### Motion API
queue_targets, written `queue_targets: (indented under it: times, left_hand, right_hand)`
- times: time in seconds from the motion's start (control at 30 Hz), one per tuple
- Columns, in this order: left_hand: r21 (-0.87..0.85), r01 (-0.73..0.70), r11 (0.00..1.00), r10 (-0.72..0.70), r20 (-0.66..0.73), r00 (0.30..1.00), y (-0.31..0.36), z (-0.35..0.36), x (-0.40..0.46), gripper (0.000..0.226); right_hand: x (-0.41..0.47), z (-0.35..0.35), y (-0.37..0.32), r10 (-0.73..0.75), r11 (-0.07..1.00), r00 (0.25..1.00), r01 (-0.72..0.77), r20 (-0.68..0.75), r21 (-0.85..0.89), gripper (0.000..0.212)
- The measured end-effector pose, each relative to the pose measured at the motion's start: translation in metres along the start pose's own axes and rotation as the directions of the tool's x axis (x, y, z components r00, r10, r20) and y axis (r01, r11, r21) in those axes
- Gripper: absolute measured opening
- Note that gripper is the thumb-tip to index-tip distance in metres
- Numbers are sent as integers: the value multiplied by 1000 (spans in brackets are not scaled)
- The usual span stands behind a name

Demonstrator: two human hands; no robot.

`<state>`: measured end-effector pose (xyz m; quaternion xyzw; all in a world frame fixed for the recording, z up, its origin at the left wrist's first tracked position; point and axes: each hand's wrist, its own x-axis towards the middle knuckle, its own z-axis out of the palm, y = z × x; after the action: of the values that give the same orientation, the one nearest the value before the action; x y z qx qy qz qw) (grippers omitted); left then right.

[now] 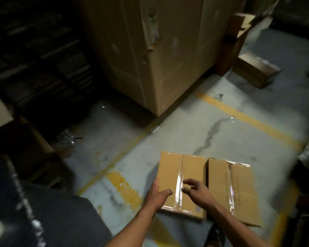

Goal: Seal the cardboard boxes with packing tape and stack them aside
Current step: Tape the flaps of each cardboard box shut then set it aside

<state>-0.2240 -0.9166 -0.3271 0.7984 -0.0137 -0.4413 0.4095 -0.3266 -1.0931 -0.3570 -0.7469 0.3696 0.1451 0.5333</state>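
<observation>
Both of my forearms reach in from the bottom edge of the view toward two flat brown cardboard boxes lying side by side on the concrete floor. My left hand (159, 194) lies at the near-left edge of the left box (169, 175), fingers straight along its side and thumb stretched over the top panel, touching rather than gripping. My right hand (194, 191) hovers just above the same box near its right edge, fingers loosely curled with nothing in them (whether the fingertips actually touch the cardboard I cannot tell).

A glossy strip of clear packing tape (179, 184) runs down the middle seam of the left box, wrinkled and shining where it folds over the near edge. The right box (239, 189) sits right against it, its surface matte with faint printed lines; a shiny strip runs along its seam too, and the far flap corner looks slightly lifted.

The floor (177, 136) is pale, scuffed concrete with worn yellow painted lines (248, 120) and a dark crack. Farther back stands a tall cardboard carton (159, 50) with a torn label, and another small box (257, 70) lies near the far right corner of the floor.
</observation>
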Motion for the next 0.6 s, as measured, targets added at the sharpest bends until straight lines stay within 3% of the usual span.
queue_targets:
  times: [0.17,0.27,0.33,0.47,0.57,0.6]
  left_hand:
    - [-24,-163,986,158,-146,977,-29,-146,-118,89]
    - [3,-239,971,233,-227,946,-51,-236,-180,60]
    - [-1,-286,958,272,-301,914,-66,-292,-219,44]
    - [-74,-385,920,303,-490,818,-98,-389,-297,42]
    - [-83,-377,922,254,-604,756,-143,-445,-345,13]
    - [-94,-358,929,217,-644,733,-160,-462,-359,13]
  right_hand:
    - [-110,106,-151,-185,982,982,186,-25,29,23]
    - [-164,171,-233,-279,953,960,282,-35,114,15]
    - [-192,213,-279,-343,933,939,338,17,123,15]
    - [-236,294,-358,-477,879,859,470,185,82,12]
    - [-248,348,-402,-563,815,774,578,290,41,11]
    - [-249,365,-415,-585,791,743,611,324,25,11]
